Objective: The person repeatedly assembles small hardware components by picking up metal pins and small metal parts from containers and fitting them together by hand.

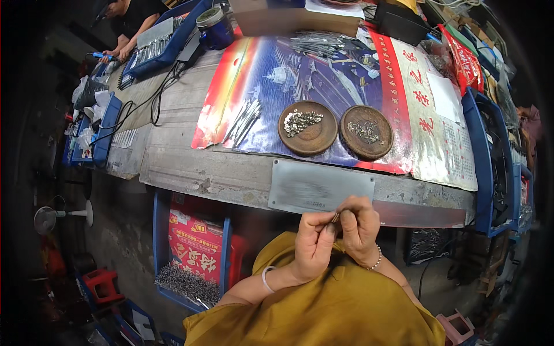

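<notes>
My left hand (312, 242) and my right hand (359, 228) meet just in front of the table edge. Fingers of both are closed in a pinch around a small, brownish metal piece (336, 217); its exact kind is too small to make out. Right beyond them a grey metal plate (311, 187) lies flat at the table's front edge. Farther back are two round brown dishes. Small shiny metal parts (303, 119) fill some of the left dish (306, 148), and finer metal bits (367, 132) lie in the right dish (369, 151).
Thin metal rods (243, 122) lie on the poster left of the dishes, and more metal rods (317, 43) are heaped behind. A blue bin (490, 161) borders the table's right end. Below the table, a blue drawer (226, 254) holds many small metal pieces. Another person (135, 23) works at far left.
</notes>
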{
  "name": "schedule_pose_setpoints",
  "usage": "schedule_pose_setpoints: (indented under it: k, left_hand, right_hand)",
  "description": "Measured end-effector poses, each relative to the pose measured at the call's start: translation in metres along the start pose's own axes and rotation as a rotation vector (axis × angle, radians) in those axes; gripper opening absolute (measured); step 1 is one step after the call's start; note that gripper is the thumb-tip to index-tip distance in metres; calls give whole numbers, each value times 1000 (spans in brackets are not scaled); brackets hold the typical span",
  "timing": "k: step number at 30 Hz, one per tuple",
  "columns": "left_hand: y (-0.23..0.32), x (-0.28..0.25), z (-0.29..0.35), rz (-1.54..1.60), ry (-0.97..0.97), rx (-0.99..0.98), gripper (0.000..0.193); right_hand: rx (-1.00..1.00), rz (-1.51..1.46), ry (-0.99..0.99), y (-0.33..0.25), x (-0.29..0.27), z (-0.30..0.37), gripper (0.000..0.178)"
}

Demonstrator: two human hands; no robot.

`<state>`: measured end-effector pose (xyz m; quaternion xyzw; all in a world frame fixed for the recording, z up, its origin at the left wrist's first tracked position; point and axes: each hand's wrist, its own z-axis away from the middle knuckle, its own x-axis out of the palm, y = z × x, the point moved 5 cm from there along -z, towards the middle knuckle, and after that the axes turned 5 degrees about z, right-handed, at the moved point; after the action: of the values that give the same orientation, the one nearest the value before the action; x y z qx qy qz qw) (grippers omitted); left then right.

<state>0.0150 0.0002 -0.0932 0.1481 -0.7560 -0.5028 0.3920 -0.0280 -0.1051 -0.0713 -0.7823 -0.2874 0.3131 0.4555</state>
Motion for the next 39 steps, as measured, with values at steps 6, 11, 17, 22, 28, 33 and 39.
schedule_pose_setpoints:
  k: [6,11,17,22,28,33,39]
  left_hand:
    - [5,0,-3,-88,32,39,17]
    - [-7,-14,4,-134,145,15,17]
    - [-15,-7,2,-1,-13,-93,21]
    - [8,-16,-1,-136,71,132,18]
    - [10,-23,-3,-111,108,108,15]
    - [27,-37,3,-127,-41,40,22]
    - [75,-156,46,-385,277,-103,30]
  right_hand:
    - [-386,99,90,-4,8,-1,28]
    - [-409,160,46,7,19,6,33]
    - [193,-315,88,17,11,5,15]
    - [-174,194,-80,-1,26,4,14]
    - [-54,317,-56,0,34,5,20]
    - [182,-236,-75,14,32,0,42]
    - [161,-65,-105,13,41,-8,47]
